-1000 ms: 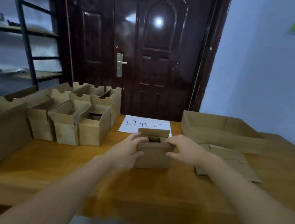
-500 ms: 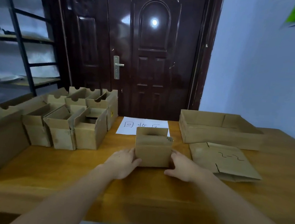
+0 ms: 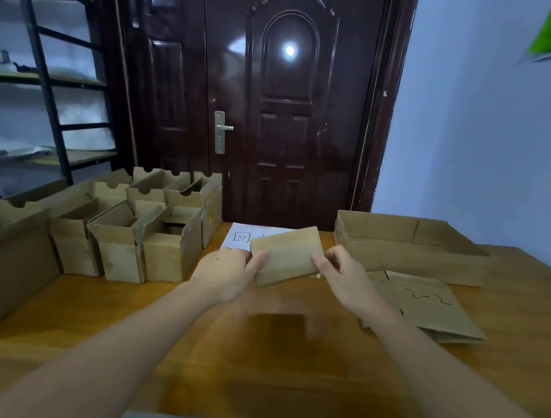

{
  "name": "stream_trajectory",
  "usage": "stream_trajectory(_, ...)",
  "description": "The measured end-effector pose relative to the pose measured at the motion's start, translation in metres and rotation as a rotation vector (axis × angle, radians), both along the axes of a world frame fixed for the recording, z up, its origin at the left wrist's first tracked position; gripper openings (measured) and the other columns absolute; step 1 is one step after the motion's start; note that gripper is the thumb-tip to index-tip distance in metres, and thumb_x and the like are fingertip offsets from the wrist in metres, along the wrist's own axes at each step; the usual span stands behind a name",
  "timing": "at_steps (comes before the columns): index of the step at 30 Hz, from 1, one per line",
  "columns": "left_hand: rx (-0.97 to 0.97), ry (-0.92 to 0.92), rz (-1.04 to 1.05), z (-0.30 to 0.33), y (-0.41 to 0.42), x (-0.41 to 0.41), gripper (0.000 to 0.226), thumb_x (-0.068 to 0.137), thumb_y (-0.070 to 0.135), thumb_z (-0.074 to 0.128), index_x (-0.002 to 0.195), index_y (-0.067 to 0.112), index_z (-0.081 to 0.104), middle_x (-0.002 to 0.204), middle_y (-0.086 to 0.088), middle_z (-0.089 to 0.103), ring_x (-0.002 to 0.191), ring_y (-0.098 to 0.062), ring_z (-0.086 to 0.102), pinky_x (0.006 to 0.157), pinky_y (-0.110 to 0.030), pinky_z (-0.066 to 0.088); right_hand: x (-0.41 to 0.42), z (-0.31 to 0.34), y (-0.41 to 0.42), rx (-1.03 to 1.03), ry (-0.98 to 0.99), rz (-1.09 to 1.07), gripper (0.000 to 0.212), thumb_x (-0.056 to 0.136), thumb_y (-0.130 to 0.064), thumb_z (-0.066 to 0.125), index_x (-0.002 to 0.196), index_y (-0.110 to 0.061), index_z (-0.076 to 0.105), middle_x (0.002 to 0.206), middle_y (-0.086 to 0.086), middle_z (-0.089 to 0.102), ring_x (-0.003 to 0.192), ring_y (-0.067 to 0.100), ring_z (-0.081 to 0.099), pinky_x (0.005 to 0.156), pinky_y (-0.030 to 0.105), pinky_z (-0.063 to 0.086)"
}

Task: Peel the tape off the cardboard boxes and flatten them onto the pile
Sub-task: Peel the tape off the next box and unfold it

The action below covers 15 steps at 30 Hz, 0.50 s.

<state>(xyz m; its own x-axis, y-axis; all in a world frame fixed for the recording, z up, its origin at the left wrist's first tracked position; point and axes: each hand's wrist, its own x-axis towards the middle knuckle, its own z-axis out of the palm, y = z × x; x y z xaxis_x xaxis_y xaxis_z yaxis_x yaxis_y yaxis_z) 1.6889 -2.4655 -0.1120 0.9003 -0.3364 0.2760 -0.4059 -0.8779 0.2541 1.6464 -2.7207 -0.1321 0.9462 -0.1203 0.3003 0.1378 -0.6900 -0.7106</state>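
On the one table (image 3: 288, 358), a cluster of about seven open boxes (image 3: 127, 230) sat at ten o'clock, one flattened pile (image 3: 431, 307) at three, and one small box (image 3: 285, 254) was raised, tilted, at centre, left hand (image 3: 226, 276) and right hand (image 3: 344, 275) gripping its sides.

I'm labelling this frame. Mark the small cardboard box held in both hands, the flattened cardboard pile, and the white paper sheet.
small brown cardboard box (image 3: 285, 255): head view, its facing side.
flattened brown cardboard pile (image 3: 438, 307): head view, top sheet.
white paper sheet (image 3: 240, 237): head view, exposed left part.
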Motion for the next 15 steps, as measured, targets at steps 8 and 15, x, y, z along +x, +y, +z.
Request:
stream_trajectory(8, -0.143, 0.141, -0.094, -0.002, 0.004, -0.002, 0.082, 0.108, 0.055, 0.015, 0.064, 0.015, 0.071, 0.076, 0.0, 0.07, 0.075, -0.014, 0.063, 0.074, -0.026, 0.045, 0.002, 0.004, 0.006, 0.096, 0.041, -0.017, 0.042, 0.103, -0.059, 0.037, 0.119, -0.025, 0.056, 0.109, -0.011, 0.061, 0.105, 0.009, 0.058, 0.09, 0.035, 0.05)
stream_trajectory(15, -0.052, 0.056, -0.059, -0.01, 0.007, -0.005, 0.06, 0.09, 0.081, 0.037, 0.085, 0.025, 0.057, 0.081, 0.006, 0.061, 0.072, -0.012, 0.06, 0.061, -0.029, 0.048, 0.011, -0.013, 0.005, 0.214, 0.165, -0.025, 0.035, 0.106, -0.05, 0.034, 0.113, -0.03, 0.062, 0.108, -0.011, 0.063, 0.104, 0.014, 0.059, 0.102, 0.045, 0.048)
